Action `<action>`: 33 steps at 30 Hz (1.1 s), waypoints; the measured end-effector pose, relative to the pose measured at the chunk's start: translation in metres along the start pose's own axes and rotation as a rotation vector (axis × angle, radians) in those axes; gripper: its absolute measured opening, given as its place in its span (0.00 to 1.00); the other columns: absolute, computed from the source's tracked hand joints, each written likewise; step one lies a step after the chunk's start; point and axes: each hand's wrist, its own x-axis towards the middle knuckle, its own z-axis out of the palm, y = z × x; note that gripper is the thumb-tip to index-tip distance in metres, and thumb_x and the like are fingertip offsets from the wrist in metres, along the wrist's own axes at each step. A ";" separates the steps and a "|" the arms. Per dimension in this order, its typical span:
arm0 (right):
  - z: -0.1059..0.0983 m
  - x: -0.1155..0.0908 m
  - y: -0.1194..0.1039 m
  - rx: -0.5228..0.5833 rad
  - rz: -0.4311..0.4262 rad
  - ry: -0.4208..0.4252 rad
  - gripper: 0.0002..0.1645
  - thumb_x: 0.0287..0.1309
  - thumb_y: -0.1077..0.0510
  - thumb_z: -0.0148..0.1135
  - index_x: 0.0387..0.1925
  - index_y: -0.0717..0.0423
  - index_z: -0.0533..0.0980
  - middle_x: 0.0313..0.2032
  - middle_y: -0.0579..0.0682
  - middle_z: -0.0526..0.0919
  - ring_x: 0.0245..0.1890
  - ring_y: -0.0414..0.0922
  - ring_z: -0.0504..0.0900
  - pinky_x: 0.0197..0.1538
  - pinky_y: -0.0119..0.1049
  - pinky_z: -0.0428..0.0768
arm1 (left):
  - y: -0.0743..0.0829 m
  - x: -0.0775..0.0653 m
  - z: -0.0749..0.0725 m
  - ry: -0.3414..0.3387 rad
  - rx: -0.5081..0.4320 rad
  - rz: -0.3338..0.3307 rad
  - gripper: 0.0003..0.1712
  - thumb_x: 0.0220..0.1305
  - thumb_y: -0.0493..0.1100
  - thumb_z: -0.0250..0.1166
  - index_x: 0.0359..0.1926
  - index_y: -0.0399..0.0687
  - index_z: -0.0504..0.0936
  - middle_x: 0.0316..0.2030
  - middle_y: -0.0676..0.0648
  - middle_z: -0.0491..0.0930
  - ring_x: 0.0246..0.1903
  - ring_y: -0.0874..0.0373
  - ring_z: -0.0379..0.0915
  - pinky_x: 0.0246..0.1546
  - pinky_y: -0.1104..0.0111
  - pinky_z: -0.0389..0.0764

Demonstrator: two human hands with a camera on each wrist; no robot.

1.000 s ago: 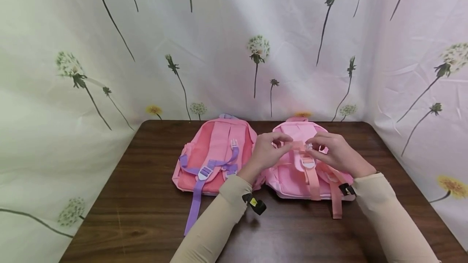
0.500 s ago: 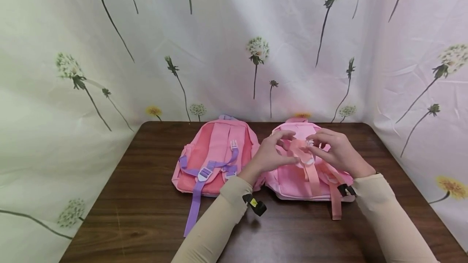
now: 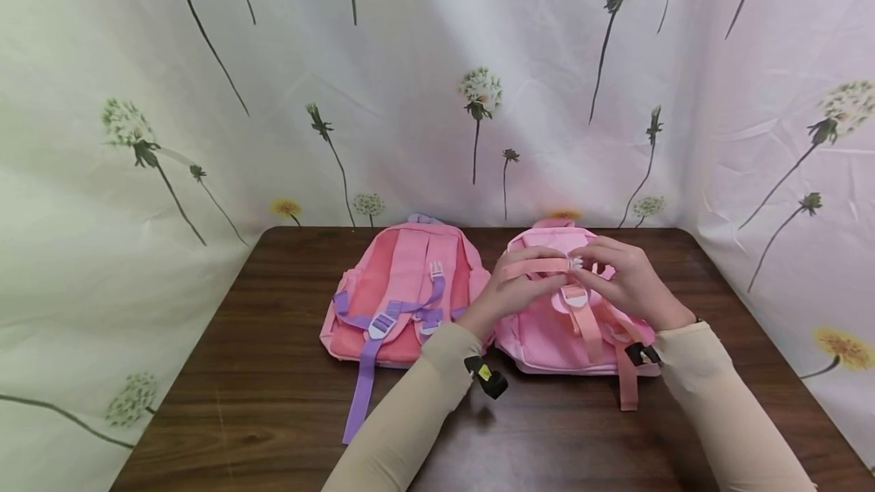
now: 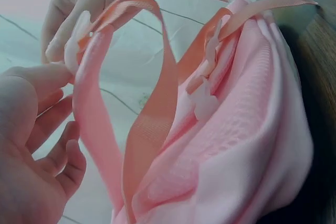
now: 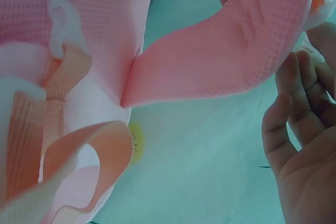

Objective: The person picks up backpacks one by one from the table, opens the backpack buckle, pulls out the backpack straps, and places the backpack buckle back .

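A pink backpack [image 3: 540, 336] lies on the right with its shoulder straps upward. My left hand [image 3: 516, 293] pinches the near end of an orange webbing strap [image 3: 536, 266], which runs along its fingers. My right hand [image 3: 632, 283] pinches a clear-white plastic buckle [image 3: 576, 263] at that strap's end, fingertips of both hands meeting there. In the left wrist view the buckle [image 4: 76, 43] sits at the top of a raised padded shoulder strap [image 4: 94, 93]. The right wrist view shows this padded strap [image 5: 220, 61] lifted off the bag; the right fingers partly hide the buckle.
A second pink backpack [image 3: 403, 249] with purple straps [image 3: 365, 386] lies just left. Both bags are on a dark wooden table [image 3: 273, 393], against a flower-printed curtain [image 3: 424, 135]. Another orange strap [image 3: 627, 378] hangs past the right bag's front edge.
My left hand has let go of the orange strap, spread its fingers, then moved right to take hold close by the buckle. My right hand stays on the buckle.
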 end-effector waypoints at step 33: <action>0.006 0.006 -0.009 -0.023 -0.073 -0.026 0.24 0.42 0.73 0.82 0.44 0.57 0.87 0.33 0.42 0.84 0.31 0.38 0.79 0.34 0.27 0.77 | 0.002 0.000 0.012 0.112 -0.044 -0.182 0.05 0.59 0.41 0.78 0.36 0.49 0.90 0.27 0.58 0.82 0.31 0.65 0.75 0.34 0.75 0.74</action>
